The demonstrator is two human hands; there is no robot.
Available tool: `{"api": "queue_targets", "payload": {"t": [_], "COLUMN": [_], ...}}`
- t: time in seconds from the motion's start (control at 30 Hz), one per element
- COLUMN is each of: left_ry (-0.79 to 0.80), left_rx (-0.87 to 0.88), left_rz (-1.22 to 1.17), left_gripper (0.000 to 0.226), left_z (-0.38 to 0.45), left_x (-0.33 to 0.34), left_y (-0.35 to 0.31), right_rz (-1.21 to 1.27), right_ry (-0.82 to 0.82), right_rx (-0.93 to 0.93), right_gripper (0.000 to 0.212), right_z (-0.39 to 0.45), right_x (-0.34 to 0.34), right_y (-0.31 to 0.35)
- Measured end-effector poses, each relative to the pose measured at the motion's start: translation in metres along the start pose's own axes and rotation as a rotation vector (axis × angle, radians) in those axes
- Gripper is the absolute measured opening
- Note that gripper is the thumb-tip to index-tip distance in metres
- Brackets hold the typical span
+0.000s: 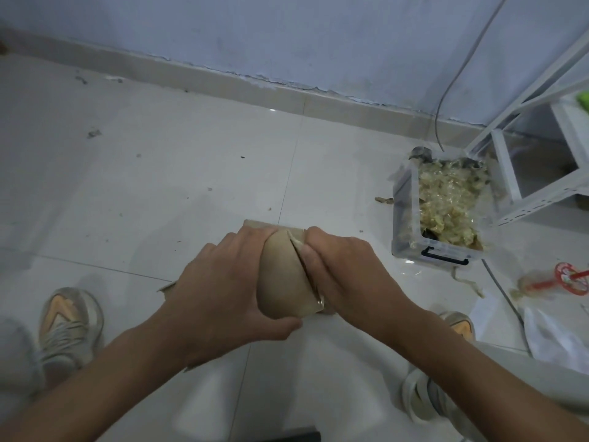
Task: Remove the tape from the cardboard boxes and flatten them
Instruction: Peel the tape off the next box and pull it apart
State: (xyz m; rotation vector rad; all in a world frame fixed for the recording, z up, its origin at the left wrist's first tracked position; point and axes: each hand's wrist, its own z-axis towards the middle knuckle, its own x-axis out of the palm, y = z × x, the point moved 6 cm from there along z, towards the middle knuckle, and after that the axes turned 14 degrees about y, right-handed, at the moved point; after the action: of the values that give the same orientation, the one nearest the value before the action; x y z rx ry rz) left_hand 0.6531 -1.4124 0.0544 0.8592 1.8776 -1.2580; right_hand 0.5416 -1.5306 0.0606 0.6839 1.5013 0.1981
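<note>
Both hands hold a small brown cardboard box [283, 275] in mid-air over the glossy white tiled floor [159, 173], between the person's knees. The left hand [223, 288] wraps the box's left side, fingers curled over the far top edge and thumb hooked under the near bottom corner, so its grip is closed around the cardboard. The right hand [344, 269] presses against the box's right edge with fingers curled inward along a seam where a flap sticks up (whether it pinches a strip of tape there or just the flap cannot be told). A ragged bit of cardboard shows behind the left wrist. To the right, on the floor, stands a clear plastic storage bin [411, 224] with a dark handle, heaped with crumpled yellowish clear tape [446, 205]. Just beyond it is a white metal shelf frame [516, 186], and a thin grey cable [459, 68] runs down the pale blue wall. A red-and-white tape dispenser [570, 282] lies near the right edge. Grey-and-orange sneakers [68, 323] flank the hands.
</note>
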Motion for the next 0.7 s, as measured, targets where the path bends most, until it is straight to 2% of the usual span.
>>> {"api": "queue_targets", "payload": {"t": [0.13,0.2,0.3,0.4,0.47,0.7], "left_ry": [-0.073,-0.08,-0.095,-0.097,-0.074,-0.028], "left_rx": [0.019,0.025,0.036,0.036,0.046,0.072], "left_rz": [0.061,0.106,0.158,0.193,0.243,0.351], "left_gripper": [0.107,0.106,0.106,0.106,0.106,0.105], "left_z": [-0.001,-0.002,-0.003,-0.004,-0.004,-0.001], "left_x": [-0.009,-0.01,-0.01,-0.011,-0.009,-0.008], "left_y": [-0.002,-0.002,-0.004,-0.005,-0.005,-0.006], "right_rz": [0.401,0.475,0.387,0.304,0.218,0.086], "right_ry": [-0.074,-0.032,0.047,0.018,-0.015,-0.037], "right_rx": [0.13,0.186,0.194,0.181,0.175,0.088], "right_gripper": [0.037,0.032,0.031,0.044,0.045,0.012], "right_z": [-0.007,-0.008,-0.007,-0.005,-0.002,0.004], "right_x": [0.001,0.005,0.007,0.003,-0.002,-0.017], "right_y": [-0.01,-0.01,-0.007,-0.007,-0.008,-0.005]}}
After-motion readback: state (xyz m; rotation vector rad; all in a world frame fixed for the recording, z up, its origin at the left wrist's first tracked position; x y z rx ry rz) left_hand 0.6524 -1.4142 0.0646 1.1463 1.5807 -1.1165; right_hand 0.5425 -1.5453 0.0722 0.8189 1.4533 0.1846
